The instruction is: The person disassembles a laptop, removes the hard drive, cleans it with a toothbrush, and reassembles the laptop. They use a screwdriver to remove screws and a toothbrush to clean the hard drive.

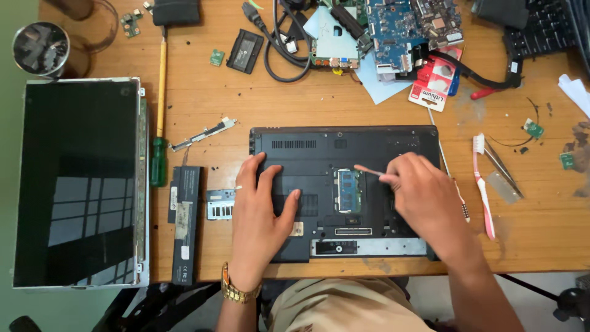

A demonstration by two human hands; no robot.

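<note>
A black laptop (344,144) lies upside down on the wooden table, with an open bay showing a green memory module (349,182). My left hand (261,206) rests flat on the laptop's left part, fingers spread, a gold watch on the wrist. My right hand (424,193) hovers over the right part and pinches a thin light stick (367,171) whose tip points at the memory module.
A loose laptop screen panel (77,181) lies at the left. A battery (185,221), a small cover plate (220,205) and a green-handled screwdriver (160,132) lie between it and the laptop. A pink toothbrush (483,190), tweezers (501,166), circuit boards (393,27) and cables (286,49) lie around.
</note>
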